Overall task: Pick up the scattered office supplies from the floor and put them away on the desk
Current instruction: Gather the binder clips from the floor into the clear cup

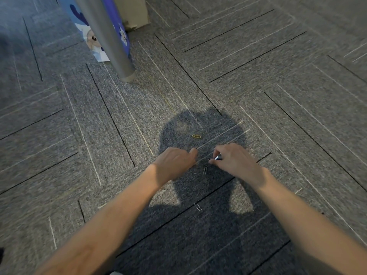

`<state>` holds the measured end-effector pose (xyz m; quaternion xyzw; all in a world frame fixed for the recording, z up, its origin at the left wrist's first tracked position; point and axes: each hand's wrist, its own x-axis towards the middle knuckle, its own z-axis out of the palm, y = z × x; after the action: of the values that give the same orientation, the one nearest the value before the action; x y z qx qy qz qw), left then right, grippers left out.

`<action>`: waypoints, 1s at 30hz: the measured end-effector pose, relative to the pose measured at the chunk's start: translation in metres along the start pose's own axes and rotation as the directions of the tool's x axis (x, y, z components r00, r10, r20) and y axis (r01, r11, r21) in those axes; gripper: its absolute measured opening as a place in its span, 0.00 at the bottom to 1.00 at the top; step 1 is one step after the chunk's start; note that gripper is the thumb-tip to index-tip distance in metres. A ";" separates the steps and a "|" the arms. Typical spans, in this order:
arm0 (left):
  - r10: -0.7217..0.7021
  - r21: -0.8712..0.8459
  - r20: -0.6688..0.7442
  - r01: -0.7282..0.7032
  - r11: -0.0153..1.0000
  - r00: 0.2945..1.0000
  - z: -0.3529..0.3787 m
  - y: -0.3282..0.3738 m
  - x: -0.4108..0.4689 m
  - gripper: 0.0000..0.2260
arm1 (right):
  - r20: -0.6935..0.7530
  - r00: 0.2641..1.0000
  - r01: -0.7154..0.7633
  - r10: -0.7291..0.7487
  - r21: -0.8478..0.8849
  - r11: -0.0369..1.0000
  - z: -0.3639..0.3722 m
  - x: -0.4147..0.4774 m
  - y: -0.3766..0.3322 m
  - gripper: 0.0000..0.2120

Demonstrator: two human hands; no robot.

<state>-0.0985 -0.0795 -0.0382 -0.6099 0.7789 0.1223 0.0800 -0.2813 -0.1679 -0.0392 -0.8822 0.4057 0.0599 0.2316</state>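
Paper clips lie scattered on the grey carpet. A yellow paper clip (196, 136) sits just beyond both hands. A silver paper clip (205, 169) lies between the hands, and another silver clip (198, 207) lies nearer to me. My right hand (232, 160) hovers low over the carpet and pinches a small shiny metal item (218, 157) between thumb and fingers. My left hand (175, 162) is beside it with fingers curled under; what it holds, if anything, is hidden.
A grey metal desk leg (111, 38) stands on the carpet at the upper left. Behind it leans a blue printed bag (93, 39), with a beige box (133, 10) further back. My shadow darkens the carpet around the hands.
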 end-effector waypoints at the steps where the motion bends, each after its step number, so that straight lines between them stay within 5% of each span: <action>1: -0.013 -0.033 -0.012 0.012 0.999 1.000 0.000 -0.001 0.001 0.07 | 0.012 1.000 0.001 -0.002 0.024 1.000 0.000 0.000 0.002 0.13; 4: -0.178 -0.426 0.008 0.164 0.890 0.984 0.002 0.000 0.002 0.09 | 0.037 0.999 0.007 -0.011 0.107 0.994 0.002 0.002 0.009 0.10; 7: -0.240 -0.894 0.024 0.128 0.429 0.970 0.003 0.003 -0.001 0.12 | 0.085 0.995 -0.091 0.059 0.450 0.888 0.003 0.001 0.011 0.11; 9: -0.239 -0.988 0.062 0.026 -0.150 0.969 0.000 0.003 -0.005 0.13 | 0.130 0.989 -0.149 0.075 0.809 0.568 -0.001 -0.004 0.011 0.14; 10: -0.254 -0.934 0.073 -0.024 -0.357 0.964 -0.003 0.001 -0.006 0.12 | 0.130 0.989 -0.146 0.068 0.918 0.368 -0.003 -0.007 0.011 0.16; 13: -0.298 -0.789 0.089 -0.116 -0.604 0.951 -0.009 0.001 -0.005 0.10 | 0.135 0.990 -0.127 0.040 0.979 -0.163 -0.007 -0.010 0.010 0.11; 15: -0.304 -0.748 0.081 -0.144 -0.648 0.949 -0.011 0.001 -0.003 0.11 | 0.126 0.992 -0.120 -0.001 0.941 -0.316 -0.010 -0.011 0.006 0.05; 20: -0.312 -0.791 0.094 -0.119 -0.599 0.945 -0.010 -0.002 -0.004 0.11 | 0.085 0.994 -0.103 -0.065 0.924 -0.367 -0.012 -0.012 0.003 0.07; 23: -0.289 -0.925 0.166 0.048 -0.377 0.943 -0.003 -0.002 -0.013 0.16 | 0.153 0.988 -0.156 -0.032 0.954 -0.257 -0.010 -0.010 0.004 0.12; 26: -0.277 -0.968 0.164 0.209 0.140 0.947 0.006 0.003 -0.026 0.20 | 0.185 0.982 -0.187 0.029 0.949 0.255 -0.011 -0.014 0.001 0.21; 28: -0.225 -0.825 0.145 0.243 0.510 0.963 0.013 0.007 -0.034 0.20 | 0.108 0.994 -0.084 0.000 0.783 0.616 -0.010 -0.019 -0.003 0.22; 30: -0.164 -0.636 0.177 0.240 0.733 0.970 0.016 0.009 -0.044 0.20 | 0.058 0.997 0.004 -0.043 0.552 0.834 -0.008 -0.020 -0.004 0.22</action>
<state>-0.0975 -0.0321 -0.0408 -0.6728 0.6104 0.4098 -0.0826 -0.2919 -0.1560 -0.0246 -0.7805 0.3867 -0.0321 0.4902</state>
